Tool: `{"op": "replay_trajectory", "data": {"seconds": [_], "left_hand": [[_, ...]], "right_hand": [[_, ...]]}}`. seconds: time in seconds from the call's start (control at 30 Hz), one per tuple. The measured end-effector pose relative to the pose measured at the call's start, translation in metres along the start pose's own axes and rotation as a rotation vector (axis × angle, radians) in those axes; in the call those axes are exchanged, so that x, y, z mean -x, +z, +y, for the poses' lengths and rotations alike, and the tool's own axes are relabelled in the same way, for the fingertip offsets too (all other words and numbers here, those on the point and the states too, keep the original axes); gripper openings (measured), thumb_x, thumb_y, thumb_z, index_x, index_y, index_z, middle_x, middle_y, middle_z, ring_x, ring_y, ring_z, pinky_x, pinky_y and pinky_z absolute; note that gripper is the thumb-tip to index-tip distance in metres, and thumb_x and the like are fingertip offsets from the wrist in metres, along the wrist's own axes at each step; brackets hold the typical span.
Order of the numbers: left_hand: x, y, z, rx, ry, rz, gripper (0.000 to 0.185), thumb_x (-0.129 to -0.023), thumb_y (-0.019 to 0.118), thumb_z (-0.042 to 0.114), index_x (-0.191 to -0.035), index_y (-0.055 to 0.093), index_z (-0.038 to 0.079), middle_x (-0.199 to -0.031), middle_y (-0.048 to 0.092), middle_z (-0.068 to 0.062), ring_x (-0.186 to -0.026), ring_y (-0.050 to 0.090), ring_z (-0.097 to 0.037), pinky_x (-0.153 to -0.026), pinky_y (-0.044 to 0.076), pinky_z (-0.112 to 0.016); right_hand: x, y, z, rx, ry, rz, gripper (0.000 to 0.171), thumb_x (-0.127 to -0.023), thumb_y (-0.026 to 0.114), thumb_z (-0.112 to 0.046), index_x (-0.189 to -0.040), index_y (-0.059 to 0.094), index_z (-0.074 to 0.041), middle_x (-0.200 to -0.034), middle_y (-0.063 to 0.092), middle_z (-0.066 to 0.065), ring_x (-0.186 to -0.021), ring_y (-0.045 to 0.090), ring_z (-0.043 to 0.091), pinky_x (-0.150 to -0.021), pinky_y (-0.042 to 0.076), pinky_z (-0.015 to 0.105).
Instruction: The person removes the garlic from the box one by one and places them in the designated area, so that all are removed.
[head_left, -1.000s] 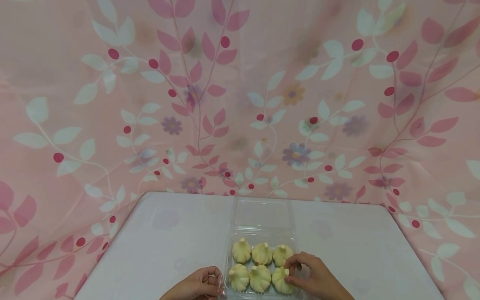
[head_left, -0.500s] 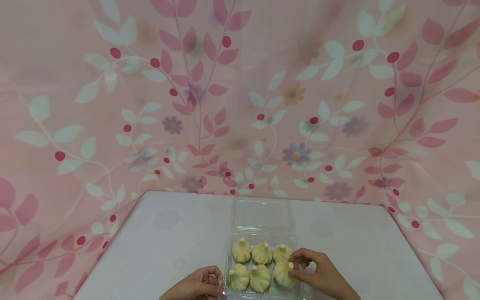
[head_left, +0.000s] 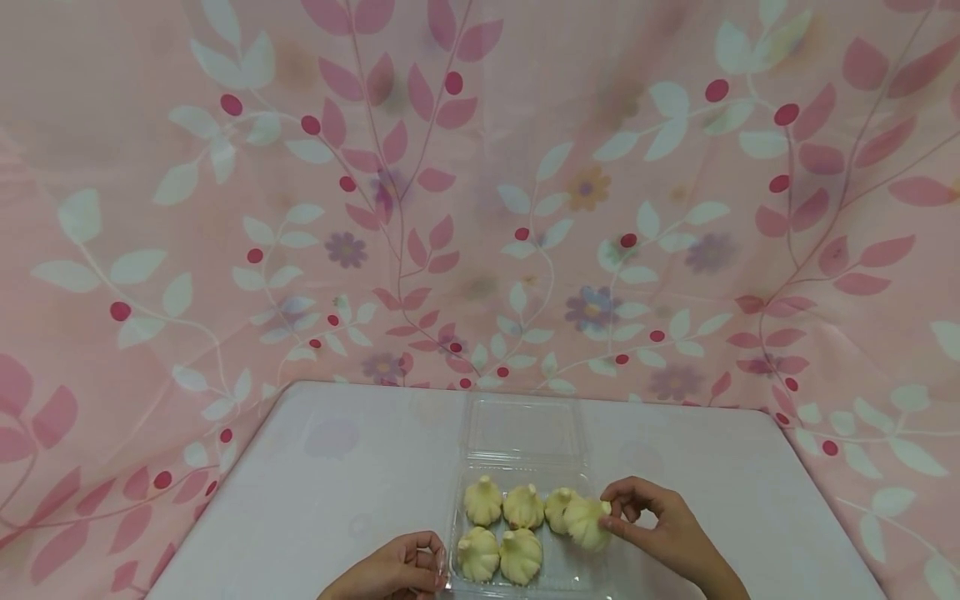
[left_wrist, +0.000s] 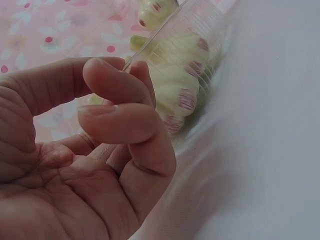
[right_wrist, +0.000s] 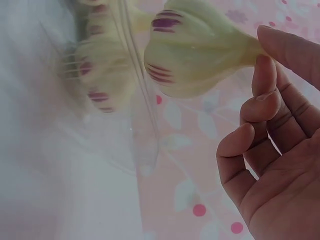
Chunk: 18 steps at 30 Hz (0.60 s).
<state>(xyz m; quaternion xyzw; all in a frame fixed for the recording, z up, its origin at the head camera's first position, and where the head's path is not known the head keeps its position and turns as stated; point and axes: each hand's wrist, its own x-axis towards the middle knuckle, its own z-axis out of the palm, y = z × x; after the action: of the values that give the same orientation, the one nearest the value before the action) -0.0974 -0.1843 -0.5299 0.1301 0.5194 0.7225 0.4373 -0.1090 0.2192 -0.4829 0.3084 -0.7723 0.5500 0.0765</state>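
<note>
My right hand (head_left: 656,521) pinches a garlic bulb (head_left: 587,525) by its stem between thumb and fingertips. In the right wrist view this garlic bulb (right_wrist: 195,47) shows purple streaks and sits above the rim of a clear plastic box (head_left: 553,573). Several other garlic bulbs lie in the box: three along the back, the rightmost (head_left: 558,507) partly covered by the held one, and two in front, such as the front left bulb (head_left: 477,555). At the box's left wall my left hand (head_left: 397,568) grips the rim with curled fingers; the left wrist view shows its fingertips right at the clear edge.
The box's clear lid (head_left: 525,429) lies folded back behind it. A pale cloth covers the table (head_left: 360,467), and a pink leaf-patterned curtain (head_left: 480,208) hangs behind and on both sides.
The garlic bulb in my right hand has come up out of the box's front right spot and moved up and to the right. My left hand has stayed at the rim.
</note>
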Motion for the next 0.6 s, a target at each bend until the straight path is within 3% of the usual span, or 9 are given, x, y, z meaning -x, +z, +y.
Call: {"op": "replay_trajectory", "data": {"seconds": [0.33,0.6], "left_hand": [[-0.001,-0.002,-0.002,0.025,-0.004,-0.012,0.014,-0.091,0.052,0.003,-0.103,0.049,0.009,-0.089,0.061,0.001,-0.066,0.053,-0.003,-0.058,0.044,-0.018],[-0.001,-0.001,-0.001,0.009,0.003,-0.003,0.014,-0.090,0.051,0.002,-0.103,0.049,0.007,-0.090,0.063,0.000,-0.079,0.062,-0.008,-0.065,0.049,-0.021]], "right_hand": [[0.000,-0.015,0.009,0.033,0.004,0.066,0.028,-0.077,0.071,0.004,-0.102,0.060,-0.005,-0.074,0.057,0.000,-0.061,0.052,0.010,-0.052,0.044,0.026],[0.002,-0.023,0.018,0.047,0.038,0.107,0.026,-0.078,0.071,0.003,-0.101,0.060,-0.002,-0.076,0.058,0.002,-0.062,0.054,0.012,-0.051,0.045,0.026]]}}
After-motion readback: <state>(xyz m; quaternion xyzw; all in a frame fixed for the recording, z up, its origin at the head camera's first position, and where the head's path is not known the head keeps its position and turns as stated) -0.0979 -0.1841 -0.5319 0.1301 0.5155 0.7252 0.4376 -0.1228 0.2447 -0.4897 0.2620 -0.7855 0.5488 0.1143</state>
